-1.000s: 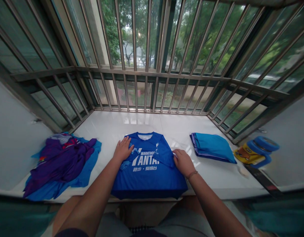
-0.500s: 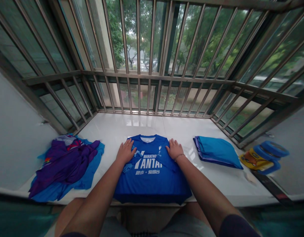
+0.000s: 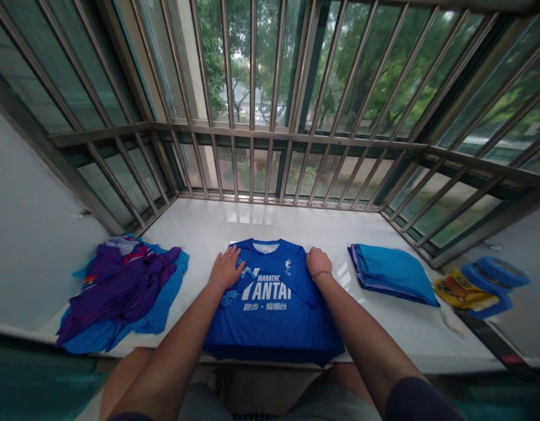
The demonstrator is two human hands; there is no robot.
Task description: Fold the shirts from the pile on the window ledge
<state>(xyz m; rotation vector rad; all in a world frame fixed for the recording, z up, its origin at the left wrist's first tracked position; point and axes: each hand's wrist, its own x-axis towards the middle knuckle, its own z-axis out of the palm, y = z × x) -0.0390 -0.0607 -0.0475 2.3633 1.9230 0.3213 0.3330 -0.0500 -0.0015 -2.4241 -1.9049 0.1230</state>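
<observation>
A blue T-shirt [image 3: 270, 327] with white "MARATHON YANTAI" lettering lies face up in front of me, its collar away from me and its sleeves folded inward over the front. My left hand [image 3: 227, 268] rests flat on its upper left side, fingers spread. At the upper right edge, my right hand [image 3: 318, 263] has its fingers curled in on the fabric, closed on the shirt's border; the fingertips are hidden.
On the left lies a crumpled heap of purple and blue clothes [image 3: 121, 286]. A folded stack of blue clothing [image 3: 393, 272] sits to the right, beside a blue-and-yellow jar [image 3: 476, 286]. Metal bars [image 3: 252, 134] enclose the white sill [image 3: 279, 219].
My right hand has gone from lying flat with spread fingers to curled at the shirt's right edge. My left hand stays flat. The view has shifted slightly.
</observation>
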